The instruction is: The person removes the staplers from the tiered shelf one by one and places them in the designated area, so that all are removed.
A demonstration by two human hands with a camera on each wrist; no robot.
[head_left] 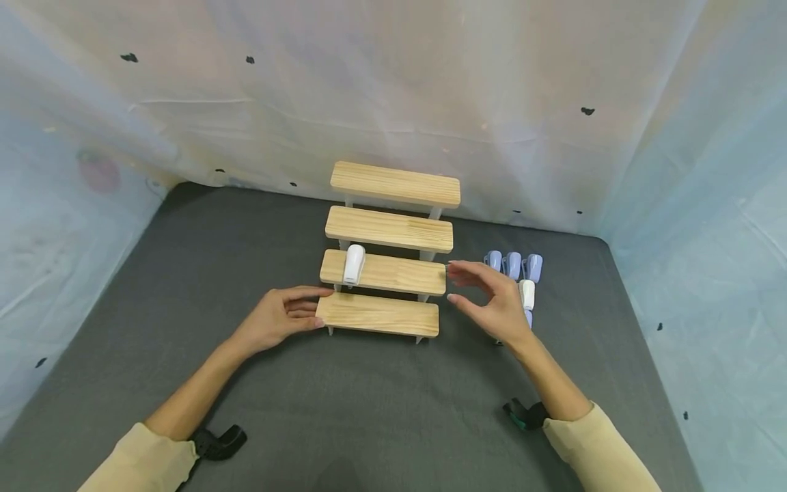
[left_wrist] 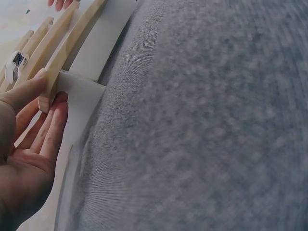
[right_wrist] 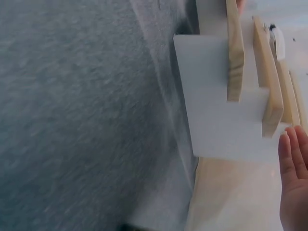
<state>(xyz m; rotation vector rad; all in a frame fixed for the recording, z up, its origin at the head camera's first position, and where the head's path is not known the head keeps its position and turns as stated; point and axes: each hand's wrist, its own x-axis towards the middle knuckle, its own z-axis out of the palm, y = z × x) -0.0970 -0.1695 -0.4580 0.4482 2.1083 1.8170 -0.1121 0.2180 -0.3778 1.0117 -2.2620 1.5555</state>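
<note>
A four-tier stepped display stand with pale wooden shelves [head_left: 378,314] and white side panels [right_wrist: 207,96] stands on the grey cloth. My left hand [head_left: 279,318] grips the left end of its lowest shelf, thumb above and fingers below, as the left wrist view shows [left_wrist: 29,159]. My right hand [head_left: 492,301] is held beside the stand's right side, fingers extended and thumb apart, with nothing in its grasp. Its fingertips are close to the right end of the second shelf from the bottom. On that shelf's left part lies a small white stapler-shaped thing [head_left: 354,264].
To the right of the stand, partly behind my right hand, are several similar small things, blue ones [head_left: 532,267] and a white one [head_left: 527,294]. A pale patterned curtain [head_left: 393,82] hangs close behind the stand and along both sides of the grey cloth [head_left: 369,403].
</note>
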